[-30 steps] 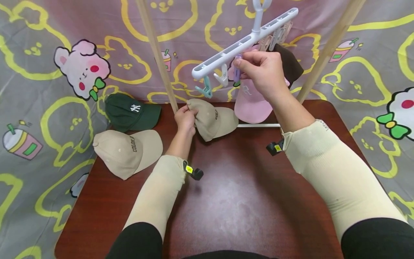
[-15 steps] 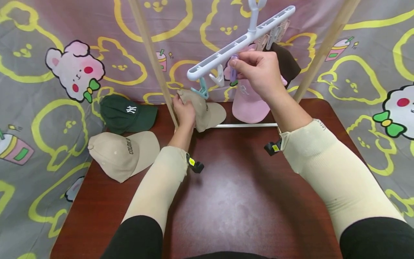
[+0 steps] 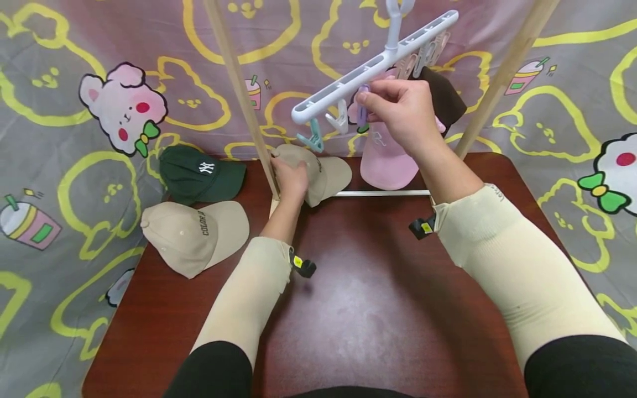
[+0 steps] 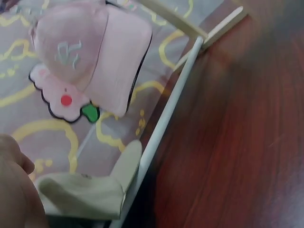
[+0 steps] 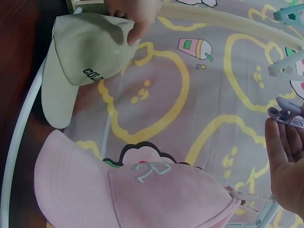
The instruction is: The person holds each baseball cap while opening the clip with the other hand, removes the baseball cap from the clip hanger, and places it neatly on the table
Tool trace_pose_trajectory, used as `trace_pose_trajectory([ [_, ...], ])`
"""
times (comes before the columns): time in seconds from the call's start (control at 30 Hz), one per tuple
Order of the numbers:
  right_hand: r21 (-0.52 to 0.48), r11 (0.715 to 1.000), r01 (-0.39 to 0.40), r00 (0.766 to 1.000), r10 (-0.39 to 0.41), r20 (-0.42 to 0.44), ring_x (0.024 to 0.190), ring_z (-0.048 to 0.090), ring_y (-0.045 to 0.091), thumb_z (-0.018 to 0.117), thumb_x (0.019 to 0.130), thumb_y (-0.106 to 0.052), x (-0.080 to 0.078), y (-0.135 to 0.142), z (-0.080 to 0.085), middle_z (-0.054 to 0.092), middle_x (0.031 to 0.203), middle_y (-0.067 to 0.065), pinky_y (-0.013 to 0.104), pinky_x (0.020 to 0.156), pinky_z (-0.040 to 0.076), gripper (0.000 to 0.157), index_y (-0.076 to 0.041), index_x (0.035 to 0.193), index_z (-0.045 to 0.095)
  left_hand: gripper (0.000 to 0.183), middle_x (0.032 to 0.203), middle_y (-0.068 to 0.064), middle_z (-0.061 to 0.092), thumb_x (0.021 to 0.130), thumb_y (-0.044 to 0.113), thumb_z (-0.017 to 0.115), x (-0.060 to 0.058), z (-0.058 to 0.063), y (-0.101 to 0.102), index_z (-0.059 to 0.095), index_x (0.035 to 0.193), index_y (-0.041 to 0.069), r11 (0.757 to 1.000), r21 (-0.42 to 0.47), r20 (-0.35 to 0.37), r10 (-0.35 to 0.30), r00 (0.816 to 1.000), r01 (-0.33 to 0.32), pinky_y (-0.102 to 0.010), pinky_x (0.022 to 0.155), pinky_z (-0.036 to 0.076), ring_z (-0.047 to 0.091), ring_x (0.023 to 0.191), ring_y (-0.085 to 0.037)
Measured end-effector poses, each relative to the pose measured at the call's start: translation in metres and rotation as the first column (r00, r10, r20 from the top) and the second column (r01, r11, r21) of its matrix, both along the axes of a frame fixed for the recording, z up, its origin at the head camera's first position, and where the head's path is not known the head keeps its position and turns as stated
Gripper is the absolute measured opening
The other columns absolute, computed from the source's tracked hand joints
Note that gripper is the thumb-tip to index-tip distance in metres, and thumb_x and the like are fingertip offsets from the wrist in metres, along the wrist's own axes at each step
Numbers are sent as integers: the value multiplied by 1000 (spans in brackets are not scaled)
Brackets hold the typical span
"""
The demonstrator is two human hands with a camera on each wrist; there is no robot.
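Observation:
In the head view my left hand (image 3: 291, 179) grips a beige cap (image 3: 330, 177) by the back of its crown, thumb on the near side and the other fingers mostly hidden. The brim points right, below the clips of a pale hanger (image 3: 343, 85). My right hand (image 3: 405, 110) pinches a purple clip (image 3: 363, 105) hanging from that bar between thumb and fingers. In the right wrist view, nothing sits in the purple clip (image 5: 287, 114). A white clip (image 3: 339, 117) and a teal clip (image 3: 312, 135) hang to its left. A pink cap (image 3: 385, 157) hangs behind my right hand.
A dark brown cap (image 3: 445, 102) hangs at the far right of the hanger. On the table (image 3: 348, 309), a dark green cap (image 3: 196, 174) and a second beige cap (image 3: 191, 235) lie at left. Wooden poles (image 3: 239, 83) and a white rod (image 3: 383, 193) frame the hanger.
My left hand has carried the beige cap left and farther back, its thumb now farther over the crown. My right hand keeps its pinch on the purple clip.

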State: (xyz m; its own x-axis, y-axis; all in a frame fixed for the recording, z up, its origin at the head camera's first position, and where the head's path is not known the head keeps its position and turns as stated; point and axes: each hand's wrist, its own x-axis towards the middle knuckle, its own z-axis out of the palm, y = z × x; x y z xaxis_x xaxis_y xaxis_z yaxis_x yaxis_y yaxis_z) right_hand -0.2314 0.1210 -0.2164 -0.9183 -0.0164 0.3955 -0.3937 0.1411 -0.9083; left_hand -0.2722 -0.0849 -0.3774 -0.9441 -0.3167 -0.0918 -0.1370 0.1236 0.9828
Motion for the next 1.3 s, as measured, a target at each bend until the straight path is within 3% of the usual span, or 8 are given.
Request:
trace_pose_trajectory([
  [0.2, -4, 1000, 8, 1000, -8, -7, 71, 70, 9, 77, 84, -12, 0, -1, 0, 73, 81, -1, 22, 68, 58, 19, 1, 98, 77, 91, 164, -21, 1, 89, 17, 59, 20, 7, 10, 0, 155, -4, 982, -183, -154, 11, 988, -40, -29, 123, 10, 5, 152, -27],
  [0.33, 5, 1000, 6, 1000, -6, 1, 70, 69, 8, 78, 83, -12, 1, -1, -1, 72, 81, -3, 22, 68, 58, 20, 1, 98, 77, 86, 165, -13, 10, 87, 15, 59, 38, 19, 15, 10, 157, 1, 973, -206, -373, 21, 928, -104, -24, 121, 11, 9, 152, -17],
  [0.43, 27, 1000, 4, 1000, -3, -18, 68, 68, 9, 79, 83, -12, 1, -1, -3, 71, 78, -5, 21, 66, 57, 21, 1, 99, 76, 83, 163, -10, 22, 84, 9, 58, 53, 36, 16, 17, 156, 2, 980, -156, -615, 4, 789, -127, -26, 121, 17, 20, 150, -13],
  [0.57, 105, 994, 30, 997, -22, -74, 65, 66, 8, 80, 82, -14, 0, 0, -5, 70, 72, -9, 18, 63, 55, 25, 1, 100, 76, 84, 157, -21, 29, 77, 6, 52, 74, 65, 14, 17, 151, -11, 993, -105, -859, -62, 508, -56, -41, 119, 26, 31, 145, -23],
  [0.67, 177, 981, 84, 992, -64, -112, 63, 63, 4, 82, 80, -18, -1, -1, -6, 68, 71, -14, 15, 61, 51, 27, -1, 100, 77, 85, 155, -24, 30, 82, 20, 55, 87, 87, 13, 14, 149, -15, 996, -82, -912, -87, 402, 30, -46, 116, 32, 38, 141, -27],
  [0.77, 234, 962, 142, 981, -106, -159, 63, 60, 2, 82, 80, -21, 0, -3, -5, 67, 73, -14, 16, 60, 47, 26, -3, 98, 78, 83, 149, -23, 41, 92, 39, 61, 93, 110, 13, 27, 146, -13, 995, -70, -910, -91, 405, 65, -44, 109, 41, 49, 132, -25],
  [0.93, 310, 927, 210, 964, -143, -224, 71, 63, -2, 81, 81, -24, 2, -7, -2, 73, 89, 2, 14, 68, 50, 27, -6, 100, 78, 39, 115, -17, 67, 93, 9, 66, 89, 137, 4, 57, 127, -9, 997, -44, -888, -71, 454, 71, -33, 86, 54, 65, 98, -17],
  [1.3, 396, 905, 155, 982, -95, -166, 93, 68, 10, 76, 86, -21, 10, -3, 4, 71, 110, 11, 22, 86, 55, 43, -7, 125, 67, 24, 90, -8, 68, 92, -3, 63, 77, 151, -11, 65, 115, -9, 987, 88, -833, -1, 553, 133, -31, 76, 55, 61, 77, -22],
])
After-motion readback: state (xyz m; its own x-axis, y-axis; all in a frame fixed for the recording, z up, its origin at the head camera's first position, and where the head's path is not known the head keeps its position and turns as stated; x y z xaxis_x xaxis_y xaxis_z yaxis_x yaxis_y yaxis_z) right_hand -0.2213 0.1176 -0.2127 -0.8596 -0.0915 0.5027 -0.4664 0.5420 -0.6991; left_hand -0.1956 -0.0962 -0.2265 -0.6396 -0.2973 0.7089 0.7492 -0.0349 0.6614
